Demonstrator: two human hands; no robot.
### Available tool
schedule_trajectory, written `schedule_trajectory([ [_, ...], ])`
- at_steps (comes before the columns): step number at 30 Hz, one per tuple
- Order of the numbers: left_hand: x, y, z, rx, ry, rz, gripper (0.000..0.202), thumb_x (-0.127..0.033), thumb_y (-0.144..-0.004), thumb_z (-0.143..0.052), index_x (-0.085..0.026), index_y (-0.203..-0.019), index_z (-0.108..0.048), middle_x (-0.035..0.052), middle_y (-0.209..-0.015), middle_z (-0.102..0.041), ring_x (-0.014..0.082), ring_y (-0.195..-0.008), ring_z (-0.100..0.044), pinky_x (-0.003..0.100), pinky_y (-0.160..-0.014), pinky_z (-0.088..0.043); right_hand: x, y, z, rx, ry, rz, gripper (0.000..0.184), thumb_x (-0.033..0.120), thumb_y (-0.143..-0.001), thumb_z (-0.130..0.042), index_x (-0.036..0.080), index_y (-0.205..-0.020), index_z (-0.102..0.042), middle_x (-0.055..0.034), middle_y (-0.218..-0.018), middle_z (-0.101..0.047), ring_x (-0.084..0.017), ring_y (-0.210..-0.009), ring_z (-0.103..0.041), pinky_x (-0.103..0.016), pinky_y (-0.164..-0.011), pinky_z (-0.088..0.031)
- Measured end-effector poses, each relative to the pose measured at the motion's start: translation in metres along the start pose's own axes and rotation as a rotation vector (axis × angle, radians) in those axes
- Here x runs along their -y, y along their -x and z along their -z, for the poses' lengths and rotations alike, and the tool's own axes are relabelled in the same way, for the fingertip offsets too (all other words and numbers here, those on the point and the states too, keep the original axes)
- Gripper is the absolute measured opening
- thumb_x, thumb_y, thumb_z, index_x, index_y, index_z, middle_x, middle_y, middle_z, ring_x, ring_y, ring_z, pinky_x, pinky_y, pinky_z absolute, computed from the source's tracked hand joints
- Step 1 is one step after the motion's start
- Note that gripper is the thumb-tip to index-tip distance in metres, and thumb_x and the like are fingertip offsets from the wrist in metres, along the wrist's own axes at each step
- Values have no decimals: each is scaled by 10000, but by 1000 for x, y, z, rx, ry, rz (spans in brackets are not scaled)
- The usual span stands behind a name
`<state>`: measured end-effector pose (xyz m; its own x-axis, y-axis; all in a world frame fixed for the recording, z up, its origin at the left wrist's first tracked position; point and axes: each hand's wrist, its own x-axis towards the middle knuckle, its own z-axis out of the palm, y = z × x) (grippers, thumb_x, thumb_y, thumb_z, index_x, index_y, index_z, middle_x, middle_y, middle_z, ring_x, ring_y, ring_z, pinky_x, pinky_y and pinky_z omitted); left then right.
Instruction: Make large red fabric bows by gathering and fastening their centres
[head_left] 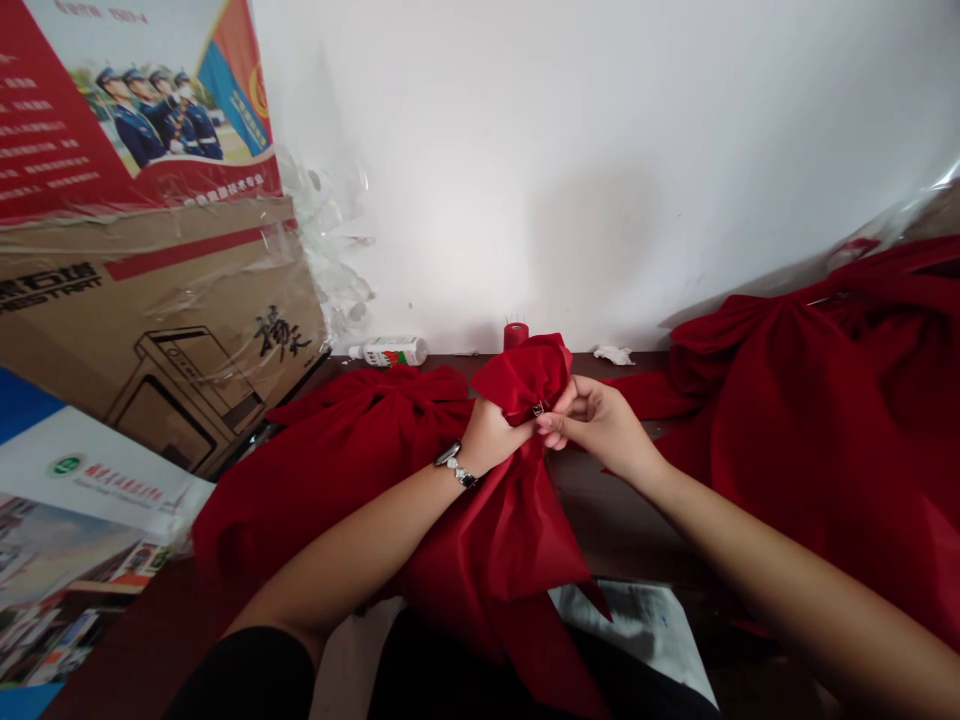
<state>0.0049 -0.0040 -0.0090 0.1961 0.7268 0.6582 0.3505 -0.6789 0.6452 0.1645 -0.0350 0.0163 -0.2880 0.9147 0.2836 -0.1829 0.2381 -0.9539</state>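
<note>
A red fabric bow (517, 530) hangs in front of me, its tails draping down toward my lap. My left hand (491, 437) is closed round its gathered middle. My right hand (600, 420) pinches at a small shiny metal clip or pin (538, 409) on the gathers, thumb against the fingers. The exact kind of this metal piece is too small to make out. Just behind the bow stands a spool of red thread (516, 335) with several needles or pins sticking up from its top.
More red fabric bows lie on the dark table, one at left (322, 450) and a pile at right (817, 400). A white bottle (391, 351) lies by the wall, with crumpled tissue (613, 354) farther right. A cardboard box (165, 330) and printed leaflets (82, 540) occupy the left side.
</note>
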Motion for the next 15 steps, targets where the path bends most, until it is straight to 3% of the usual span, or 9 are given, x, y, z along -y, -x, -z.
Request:
schedule_trajectory([
  [5,-1,-1,0,59,93,45,229,-303,-650,-730,-142,-759,-610,55,-822,-687,179,-767,-625,276,-745,-477,-1,-2,7,49,135,115,379,384,-630,-773,178,-720,-468,-9,-650,-639,-149,-578,-645,-253,-548,-540],
  [8,0,-1,0,80,132,41,289,-319,-655,-733,-133,-837,-609,63,-873,-688,185,-830,-630,278,-789,-476,2,-2,14,73,425,276,305,392,-702,-719,178,-710,-501,-11,-654,-618,-136,-578,-608,-248,-555,-506],
  [11,1,-1,0,115,112,52,282,-328,-658,-732,-128,-817,-615,68,-874,-686,203,-883,-624,292,-820,-470,1,-1,19,42,715,449,260,387,-762,-667,180,-692,-526,-10,-632,-603,-117,-554,-551,-216,-507,-432],
  [15,0,0,2,172,118,91,299,-323,-655,-738,-120,-837,-615,74,-860,-678,229,-930,-612,325,-845,-468,-5,-1,19,-64,843,562,292,389,-784,-645,180,-638,-505,14,-549,-548,-93,-481,-462,-210,-469,-355],
])
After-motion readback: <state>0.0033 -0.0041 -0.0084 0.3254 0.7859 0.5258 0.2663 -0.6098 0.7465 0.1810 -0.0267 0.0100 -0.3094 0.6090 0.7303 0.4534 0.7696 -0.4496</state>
